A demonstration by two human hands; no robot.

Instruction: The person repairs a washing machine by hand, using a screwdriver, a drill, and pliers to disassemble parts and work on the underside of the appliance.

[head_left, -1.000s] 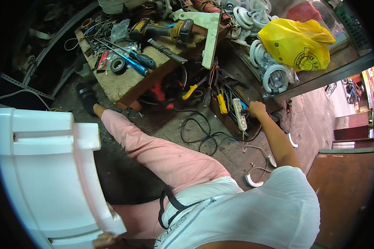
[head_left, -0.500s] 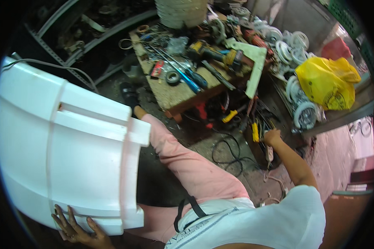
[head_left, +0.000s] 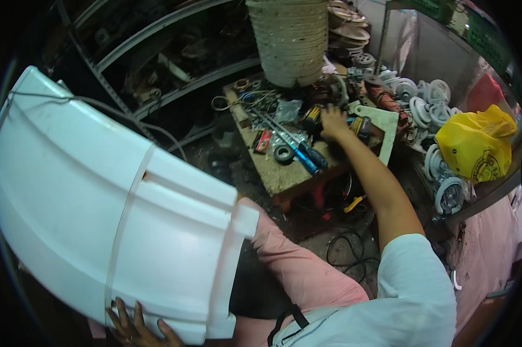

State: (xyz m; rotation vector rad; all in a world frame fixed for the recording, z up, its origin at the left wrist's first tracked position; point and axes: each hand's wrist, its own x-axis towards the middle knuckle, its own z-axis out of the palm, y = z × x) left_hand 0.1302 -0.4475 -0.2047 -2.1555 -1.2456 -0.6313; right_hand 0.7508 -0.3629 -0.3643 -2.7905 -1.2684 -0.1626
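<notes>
A large, curved white plastic shell (head_left: 168,231) with raised ribs and a notched edge stands upright at my left. My left hand (head_left: 136,329) lies against its lower edge, fingers spread on the surface. Stretched out over the low wooden workbench (head_left: 281,179), my right hand (head_left: 333,122) is at the middle of a yellow and black cordless drill (head_left: 312,117), fingers apart over its handle. The hand hides that part of the drill. Close by on the bench are a roll of black tape (head_left: 283,154) and a blue-handled screwdriver (head_left: 306,162).
A stack of pale buckets (head_left: 290,43) rises behind the bench. At the right are a yellow plastic bag (head_left: 475,144) and several white plastic wheel-like parts (head_left: 423,110). A black cable (head_left: 345,248) coils on the floor. A grey cord (head_left: 105,104) crosses the shell's top.
My right hand has gone from the tools below the bench's right side up onto the cordless drill. The view has shifted, while my left hand stays at the shell's lower edge.
</notes>
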